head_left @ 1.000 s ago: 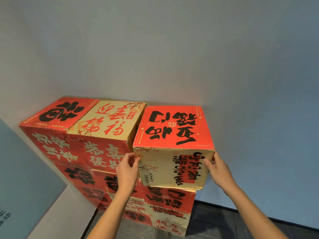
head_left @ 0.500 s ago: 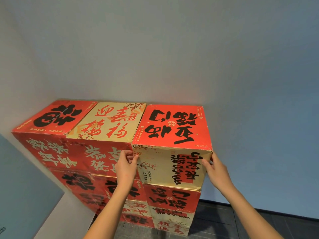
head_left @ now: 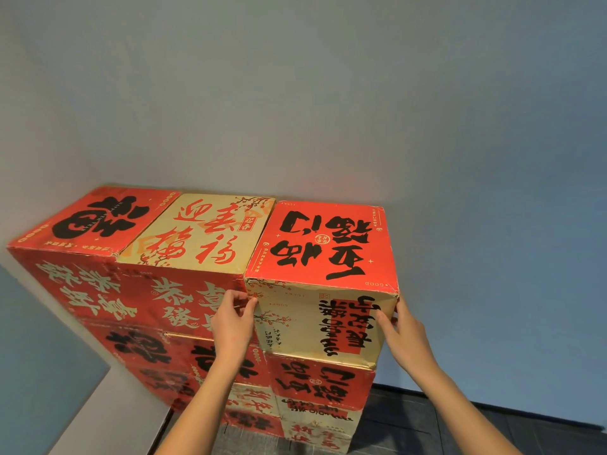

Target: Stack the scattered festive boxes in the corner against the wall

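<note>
The top box (head_left: pixel 320 284) has slid back flush beside its cream neighbour (head_left: pixel 200 234), atop the stack's right column. Left hand (head_left: pixel 231 323) and right hand (head_left: pixel 405 336) grip its front corners with curled fingers; push evenly, squaring edges.

I stand in the bare corner of a plain indoor room, perhaps an office or storeroom: smooth grey-blue walls (head_left: pixel 361 93) meet dark floor tiles (head_left: pixel 427 418). Red-and-gold festive boxes (head_left: pixel 203 234), printed with calligraphy, are stacked high against the wall.
</note>
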